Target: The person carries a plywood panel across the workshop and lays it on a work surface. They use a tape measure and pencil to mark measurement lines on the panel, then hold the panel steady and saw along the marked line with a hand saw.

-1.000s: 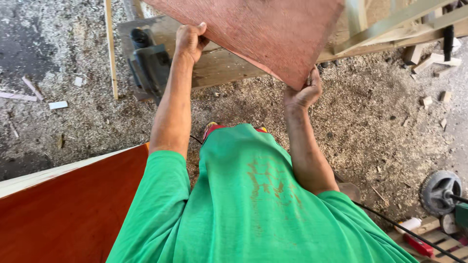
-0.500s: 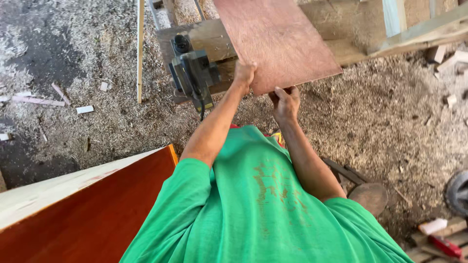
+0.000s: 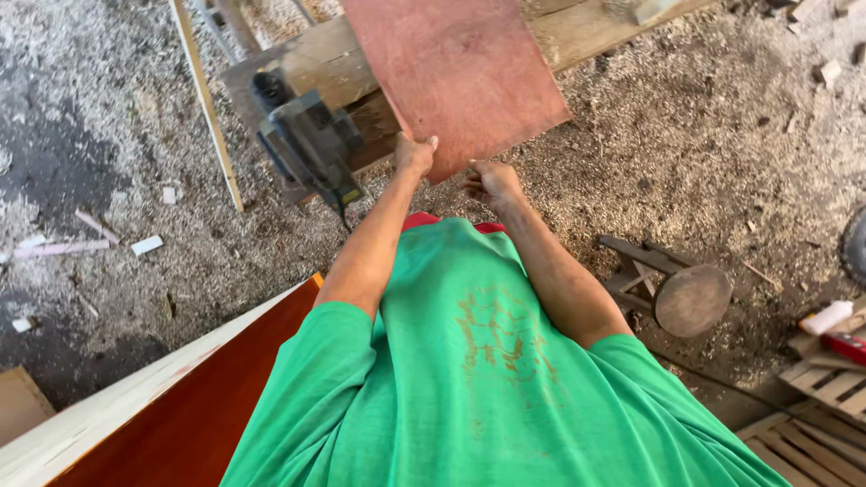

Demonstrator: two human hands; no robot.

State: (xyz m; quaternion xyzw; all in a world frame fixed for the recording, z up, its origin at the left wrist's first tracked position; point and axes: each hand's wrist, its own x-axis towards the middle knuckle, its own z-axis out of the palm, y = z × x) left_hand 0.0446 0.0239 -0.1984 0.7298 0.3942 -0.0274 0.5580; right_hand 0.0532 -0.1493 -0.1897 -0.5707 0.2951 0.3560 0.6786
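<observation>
Head view: person's gripping a reddish plywood panel by its near corner, at 12 o'clock from the body. Left hand & right hand both clamping its edge. Power planer sitting at 10 o'clock. Prob mid-carry; next needs steady, level handling.

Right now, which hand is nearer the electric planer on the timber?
The left hand. It grips the near corner of the reddish board, just right of the planer. The right hand is at the same corner, farther right.
</observation>
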